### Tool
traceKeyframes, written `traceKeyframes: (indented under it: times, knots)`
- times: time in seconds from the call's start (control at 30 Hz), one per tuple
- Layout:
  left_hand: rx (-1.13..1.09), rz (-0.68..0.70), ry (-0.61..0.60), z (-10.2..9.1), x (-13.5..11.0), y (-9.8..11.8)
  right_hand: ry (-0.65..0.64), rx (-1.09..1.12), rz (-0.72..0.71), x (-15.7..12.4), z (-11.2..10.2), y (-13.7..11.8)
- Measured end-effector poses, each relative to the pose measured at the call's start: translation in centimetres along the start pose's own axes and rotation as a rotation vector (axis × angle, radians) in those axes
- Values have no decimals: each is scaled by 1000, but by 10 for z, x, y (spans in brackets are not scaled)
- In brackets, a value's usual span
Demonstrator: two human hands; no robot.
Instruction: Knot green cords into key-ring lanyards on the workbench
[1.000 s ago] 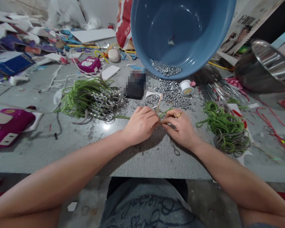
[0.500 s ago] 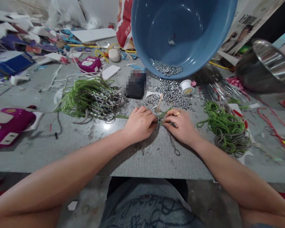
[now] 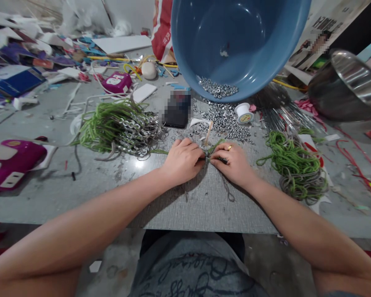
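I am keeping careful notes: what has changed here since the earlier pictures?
The left hand moved slightly left, opening a narrow gap from the right hand; a loose gray cord end now shows below the left hand. Both hands remain at the green cord; the blue basin stays put.

Green cord (image 3: 159, 151) partly behind the hands (image 3: 184, 161)

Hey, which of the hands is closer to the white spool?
Right. The right hand is on the near side of the white spool, not touching it; the left hand is farther off, nearer and to its left.
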State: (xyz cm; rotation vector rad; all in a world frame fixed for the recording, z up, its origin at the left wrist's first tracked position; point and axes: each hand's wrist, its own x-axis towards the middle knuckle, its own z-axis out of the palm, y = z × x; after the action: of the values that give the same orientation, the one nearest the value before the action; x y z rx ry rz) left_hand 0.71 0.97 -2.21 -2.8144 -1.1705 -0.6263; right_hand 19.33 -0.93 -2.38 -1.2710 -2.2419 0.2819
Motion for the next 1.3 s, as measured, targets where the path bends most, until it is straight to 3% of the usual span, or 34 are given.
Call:
traceKeyframes:
  times: [0.63,0.8,1.03,1.3]
  knots:
    - [37,36,-1,1,0,3,0,-6,-15,-2,3,0]
    - [9,16,-25,1,0,3,-54,-57,-10,-3,3,-2]
    - [-34,-2,-80,-15,1,-3,-30,-152,-27,-2,4,-4]
    - [83,2,-333,-43,1,-18,-31,-156,-19,-4,0,-3]
